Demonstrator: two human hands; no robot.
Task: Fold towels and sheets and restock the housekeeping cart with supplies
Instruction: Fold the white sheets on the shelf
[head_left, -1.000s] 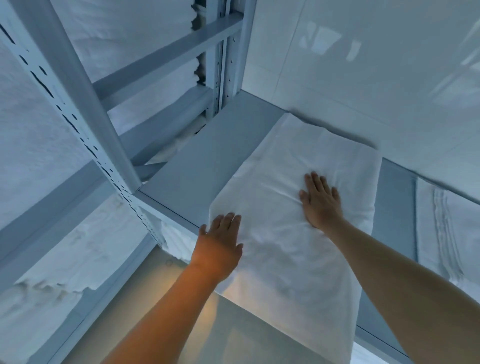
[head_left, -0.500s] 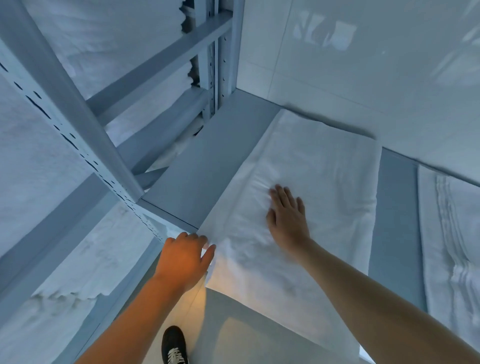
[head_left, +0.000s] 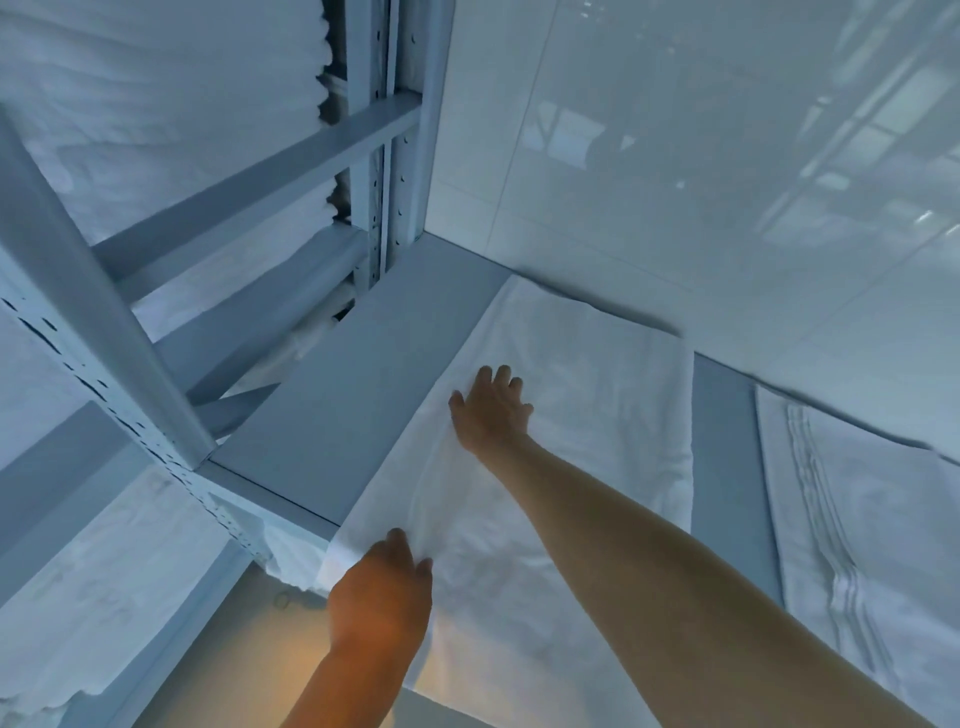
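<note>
A folded white sheet (head_left: 587, 415) lies on the grey metal shelf (head_left: 332, 415), with its near end hanging over the shelf's front edge. My right hand (head_left: 491, 410) rests flat on the sheet near its left edge, fingers spread and pointing to the back. At the sheet's near left corner, over the shelf's front edge, my left hand (head_left: 382, 592) lies on the cloth with fingers and thumb on top; its underside is hidden.
A second folded white sheet with woven stripes (head_left: 857, 519) lies on the same shelf to the right, a grey gap between them. A perforated steel upright (head_left: 104, 338) and crossbars stand at left, with stacked white linen (head_left: 156, 104) behind. A glossy tiled wall (head_left: 675, 182) backs the shelf.
My right hand slid left and toward the back across the sheet. My left hand moved from beside the sheet's near left corner onto it. The view shifted slightly.
</note>
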